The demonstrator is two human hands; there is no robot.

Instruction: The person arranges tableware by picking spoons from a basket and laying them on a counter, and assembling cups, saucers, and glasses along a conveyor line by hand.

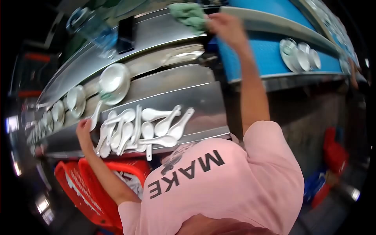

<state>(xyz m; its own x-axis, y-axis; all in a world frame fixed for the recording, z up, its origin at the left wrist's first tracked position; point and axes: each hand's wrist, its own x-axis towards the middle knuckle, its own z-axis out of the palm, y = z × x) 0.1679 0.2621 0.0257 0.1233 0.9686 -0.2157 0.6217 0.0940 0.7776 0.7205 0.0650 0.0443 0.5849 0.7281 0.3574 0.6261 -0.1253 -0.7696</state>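
Observation:
My left hand (83, 130) is at the left edge of the metal counter, its fingers closed on the handle end of a white soup spoon (95, 116). That spoon reaches up toward a white bowl (112, 77) on a plate. To the right of this hand lies a loose pile of several white soup spoons (158, 127). My right hand (228, 28) is stretched far forward, slightly blurred, with fingertips pinching the edge of a green cloth (188, 16) at the counter's far end.
More white bowls on plates (76, 101) stand in a row leftward. A clear bluish jug (92, 29) and a black phone (126, 34) lie beyond. Red baskets (84, 192) stand below the counter. On the right, white dishes (300, 56) sit on a blue surface (266, 53).

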